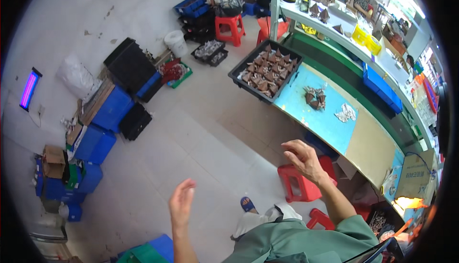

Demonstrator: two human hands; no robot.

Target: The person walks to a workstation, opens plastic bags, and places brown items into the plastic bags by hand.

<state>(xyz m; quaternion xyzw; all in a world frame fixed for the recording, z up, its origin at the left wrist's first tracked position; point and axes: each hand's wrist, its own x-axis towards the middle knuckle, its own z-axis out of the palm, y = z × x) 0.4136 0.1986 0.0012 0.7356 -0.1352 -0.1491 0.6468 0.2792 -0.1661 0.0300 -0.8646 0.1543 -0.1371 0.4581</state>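
Near the right hand (304, 160), the worktable (372, 143) runs lengthwise forward-left.

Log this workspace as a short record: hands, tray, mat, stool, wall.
Left hand: empty, open, raised above the pale tiled floor
Right hand: empty, fingers bent, near the workbench
Black tray: full of brown pyramid-shaped pieces, at the workbench's far end
Blue mat: small brown cluster, crumpled white wad
Red stool: beside the workbench
Wall: lit purple-blue lamp
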